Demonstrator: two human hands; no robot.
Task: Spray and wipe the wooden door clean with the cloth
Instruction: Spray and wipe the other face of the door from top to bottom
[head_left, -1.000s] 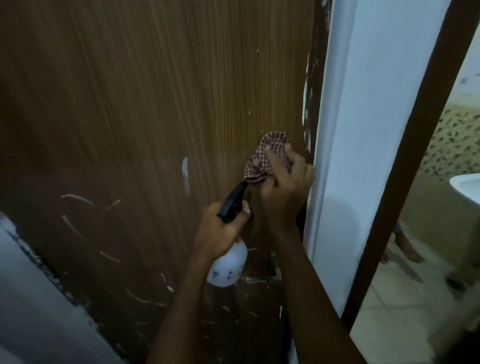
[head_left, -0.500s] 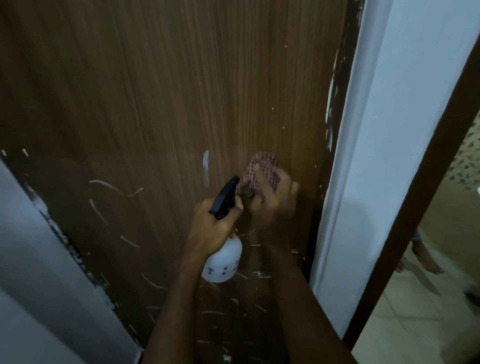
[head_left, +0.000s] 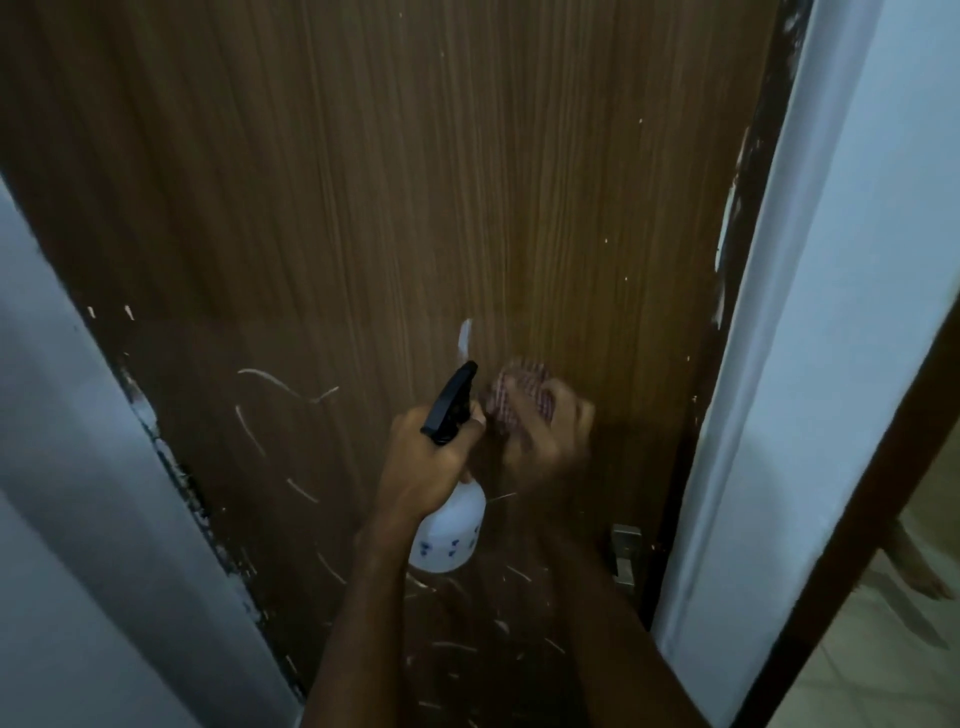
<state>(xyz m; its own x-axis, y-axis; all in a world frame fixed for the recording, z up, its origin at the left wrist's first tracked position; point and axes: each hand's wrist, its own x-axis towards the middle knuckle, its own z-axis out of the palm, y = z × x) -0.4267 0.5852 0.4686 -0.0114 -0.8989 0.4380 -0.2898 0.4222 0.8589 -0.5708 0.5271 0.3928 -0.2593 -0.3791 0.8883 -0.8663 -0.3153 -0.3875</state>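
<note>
The pale scratches low on the door (head_left: 363, 234) are likely to be missed if wiping is kept to the small patch near its right edge. The bottle (head_left: 451, 530) could also be knocked, since the hands are held just beside each other. The bottle's neck is gripped by the left hand (head_left: 431, 462), nozzle raised toward the wood. The checked cloth (head_left: 519, 397) is bunched and pressed against the door by the blurred right hand (head_left: 550, 436), above the metal latch (head_left: 625, 553).

Both forearms are bare to the frame's edge, with no sleeve, watch or ring showing on either.
</note>
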